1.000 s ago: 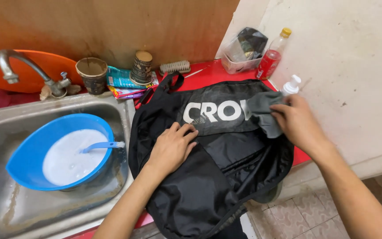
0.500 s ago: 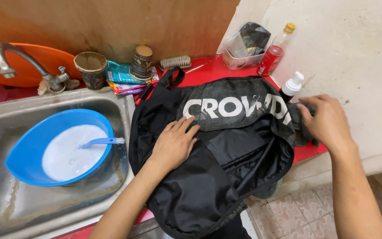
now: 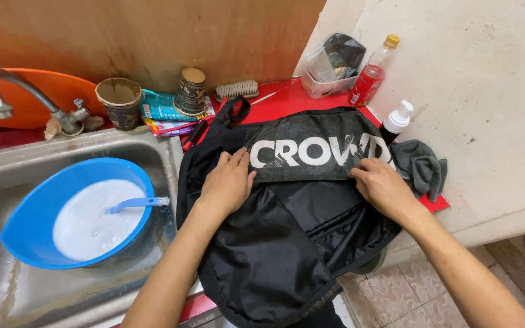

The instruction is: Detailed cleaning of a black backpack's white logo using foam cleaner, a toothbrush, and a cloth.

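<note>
Red counter [image 3: 287, 100] runs beside a steel sink [image 3: 7, 291], and a black backpack [image 3: 287, 243] lies across it, its lower part hanging over the counter's front edge. Both hands rest flat on the backpack with fingers spread and gripping nothing: the left hand [image 3: 229, 182] near its left side, the right hand [image 3: 383, 187] at the right end of its printed band. Just right of the backpack lie a grey cloth [image 3: 422, 167] and a white pump bottle [image 3: 397, 118]; behind the backpack stand a scrub brush [image 3: 236, 89], a red bottle [image 3: 369, 79] and two paper cups. Left of the backpack, a blue basin [image 3: 25, 212] of milky water sits in the sink, holding what looks like a small brush [image 3: 136, 203]. Smoothing goes best with even palm pressure, so the overhanging part does not slide. Its bottom end is cut off from view.
</note>
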